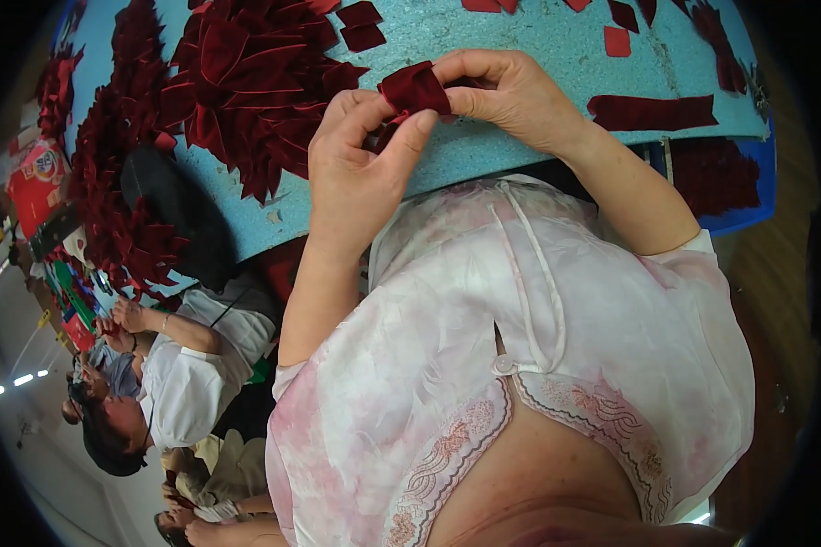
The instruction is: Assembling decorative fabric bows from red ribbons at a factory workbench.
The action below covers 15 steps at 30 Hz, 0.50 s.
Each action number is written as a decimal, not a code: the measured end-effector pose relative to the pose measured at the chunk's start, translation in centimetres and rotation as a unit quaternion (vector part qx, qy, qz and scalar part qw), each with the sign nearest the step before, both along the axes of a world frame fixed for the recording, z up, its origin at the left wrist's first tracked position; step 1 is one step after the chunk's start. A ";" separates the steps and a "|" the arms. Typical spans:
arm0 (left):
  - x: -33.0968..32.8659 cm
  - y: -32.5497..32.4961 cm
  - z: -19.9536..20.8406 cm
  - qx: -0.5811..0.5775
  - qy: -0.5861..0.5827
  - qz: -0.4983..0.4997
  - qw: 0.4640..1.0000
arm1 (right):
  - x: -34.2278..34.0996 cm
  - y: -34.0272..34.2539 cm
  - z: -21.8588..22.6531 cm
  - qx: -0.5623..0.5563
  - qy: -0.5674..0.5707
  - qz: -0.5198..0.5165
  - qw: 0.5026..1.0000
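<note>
A dark red velvet ribbon piece (414,87), folded into a loop, is held between both hands over the light blue table (511,150). My left hand (360,150) grips its left lower side with thumb and fingers. At its right end, my right hand (511,96) pinches it between thumb and forefinger. The inside of the fold is partly hidden by the fingers. Just right of my right hand, a flat strip of the same velvet (655,111) lies along the table's near edge.
A large heap of dark red velvet bows (246,77) covers the left of the table, with a dark bag-like object (175,214) beyond. Small red squares (617,41) lie at the back. A blue bin (748,217) holds ribbons at right. Other people (192,397) work at left.
</note>
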<state>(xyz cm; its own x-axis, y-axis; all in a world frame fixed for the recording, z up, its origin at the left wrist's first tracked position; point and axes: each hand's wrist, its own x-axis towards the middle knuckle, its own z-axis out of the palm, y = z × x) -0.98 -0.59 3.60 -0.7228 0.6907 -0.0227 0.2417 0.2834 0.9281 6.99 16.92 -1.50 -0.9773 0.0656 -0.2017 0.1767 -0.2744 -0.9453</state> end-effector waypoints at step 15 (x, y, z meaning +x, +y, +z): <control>-0.2 0.4 1.1 -0.037 -0.228 0.088 0.969 | 0.0 -0.6 0.1 0.008 0.013 -0.016 1.000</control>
